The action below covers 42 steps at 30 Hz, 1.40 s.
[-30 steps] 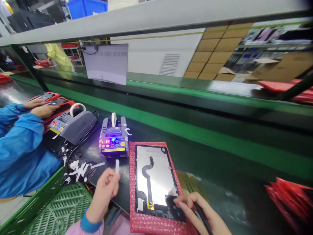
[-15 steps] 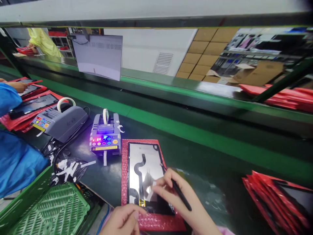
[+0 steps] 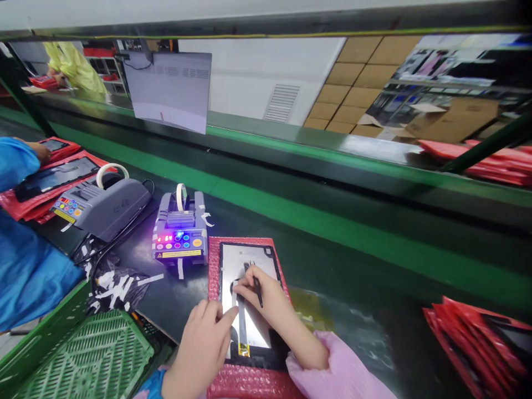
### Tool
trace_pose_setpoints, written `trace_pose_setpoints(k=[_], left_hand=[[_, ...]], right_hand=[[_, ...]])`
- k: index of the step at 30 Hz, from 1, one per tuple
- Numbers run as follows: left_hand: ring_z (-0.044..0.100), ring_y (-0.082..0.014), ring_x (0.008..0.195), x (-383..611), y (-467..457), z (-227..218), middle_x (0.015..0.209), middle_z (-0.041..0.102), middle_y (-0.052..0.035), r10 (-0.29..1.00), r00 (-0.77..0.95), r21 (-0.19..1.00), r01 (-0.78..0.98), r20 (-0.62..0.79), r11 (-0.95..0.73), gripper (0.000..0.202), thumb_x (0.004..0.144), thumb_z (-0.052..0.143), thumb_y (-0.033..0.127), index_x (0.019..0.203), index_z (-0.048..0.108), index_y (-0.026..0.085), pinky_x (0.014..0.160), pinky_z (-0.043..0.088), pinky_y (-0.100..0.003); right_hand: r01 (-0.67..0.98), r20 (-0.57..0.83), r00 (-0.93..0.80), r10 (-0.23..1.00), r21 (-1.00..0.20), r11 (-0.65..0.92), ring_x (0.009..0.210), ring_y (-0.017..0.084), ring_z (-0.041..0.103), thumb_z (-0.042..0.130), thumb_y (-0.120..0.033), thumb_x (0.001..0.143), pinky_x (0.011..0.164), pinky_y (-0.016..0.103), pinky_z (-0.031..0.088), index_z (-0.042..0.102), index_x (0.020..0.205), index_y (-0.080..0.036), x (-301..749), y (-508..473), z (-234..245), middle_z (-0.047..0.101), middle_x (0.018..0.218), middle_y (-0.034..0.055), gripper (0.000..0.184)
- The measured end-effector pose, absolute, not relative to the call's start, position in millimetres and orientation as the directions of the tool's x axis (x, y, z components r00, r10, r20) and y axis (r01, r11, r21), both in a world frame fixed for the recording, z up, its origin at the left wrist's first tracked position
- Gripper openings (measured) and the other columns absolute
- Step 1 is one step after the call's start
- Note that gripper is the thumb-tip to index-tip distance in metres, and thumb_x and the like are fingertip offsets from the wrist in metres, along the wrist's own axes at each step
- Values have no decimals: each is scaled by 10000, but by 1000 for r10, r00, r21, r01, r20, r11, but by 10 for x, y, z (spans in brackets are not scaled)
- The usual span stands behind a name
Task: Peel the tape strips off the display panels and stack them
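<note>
Over panel [image 3: 254, 254], right hand [image 3: 261, 288] fingers clamp tape [image 3: 235, 291]; left hand [image 3: 203, 341] finger state unclear. Apparent step: taping; next requires pressing.

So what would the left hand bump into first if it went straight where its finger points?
From the left hand, probably the ribbon cable on the screen panel, just past the index finger; then the right hand. Whether the finger touches the panel or hovers is unclear.

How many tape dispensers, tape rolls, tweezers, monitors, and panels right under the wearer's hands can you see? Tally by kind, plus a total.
Tape dispensers: 2
Tape rolls: 2
Tweezers: 1
Monitor: 1
Panel: 1
Total: 7
</note>
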<state>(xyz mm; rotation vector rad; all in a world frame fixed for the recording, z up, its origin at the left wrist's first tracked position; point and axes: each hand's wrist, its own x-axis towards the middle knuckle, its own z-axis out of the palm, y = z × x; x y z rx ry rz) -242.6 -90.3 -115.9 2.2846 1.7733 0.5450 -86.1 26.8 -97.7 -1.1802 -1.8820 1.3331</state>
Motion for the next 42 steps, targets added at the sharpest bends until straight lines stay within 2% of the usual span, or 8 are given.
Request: trace_pose_setpoints(k=[9,15,23,27,30,34,38,42], left_hand=[[510,-238,784,-2447,-837,-1191,866,552,-66,964,197,304,921,179,-245,498,885,473,61,1343,596,211,674,424,-343],[526,-241,790,-2465,-825,-1205,881,582,-69,967,238,204,946,94,-252,528,858,511,41,1345,596,226,681,427,-351],[598,-253,821,-2512,-825,-1220,888,623,-85,961,258,240,931,101,-275,556,855,484,11,1360,606,208,704,520,-377],[608,-314,1150,-2545,-920,-1313,1248,624,-179,949,130,317,922,286,-222,472,929,418,82,1355,592,186,924,533,-501],[382,-374,1459,-2534,-968,-1433,1551,437,-215,929,117,311,921,352,-233,564,1013,425,264,1561,328,168,1112,387,-613],[338,-363,1498,-2555,-874,-1525,1590,401,-202,913,256,186,927,319,-325,662,1040,421,325,1619,155,146,1148,361,-564],[363,-317,1494,-2628,-614,-1502,1586,416,-173,877,378,100,901,297,-422,656,1060,382,402,1620,161,141,1180,324,-543],[353,-306,1499,-2570,-393,-1495,1585,428,-148,848,443,41,880,290,-474,610,1066,354,407,1606,235,151,1186,303,-556]], right_hand=[[379,-41,-448,893,-913,148,712,217,664,605,-428,854,677,337,482,324,744,-272,-900,302,-1015,730,773,22,340],[466,-65,-443,894,-869,167,649,198,632,717,-414,754,644,317,450,336,735,-267,-914,318,-981,741,818,-7,409],[675,-22,-224,974,-724,139,673,208,595,696,-376,803,613,293,336,429,805,-268,-973,618,-899,658,802,-20,288],[731,-9,-66,998,-681,42,623,232,605,488,-504,939,601,310,358,436,868,-280,-564,768,-781,637,699,-8,240],[736,-35,-5,999,-677,-20,631,265,651,428,-580,923,586,333,416,399,843,-285,-131,713,-783,671,683,17,307],[728,-34,-29,999,-686,-2,757,299,718,480,-571,853,658,393,516,397,785,-288,317,436,-916,750,824,73,304],[743,178,-130,975,-634,214,1085,358,698,531,-498,845,923,515,506,483,848,-274,568,98,-1108,748,1102,147,229],[752,233,-28,972,-635,174,1005,330,729,510,-516,903,868,477,545,465,844,-276,612,-250,-1185,750,1100,138,251]])
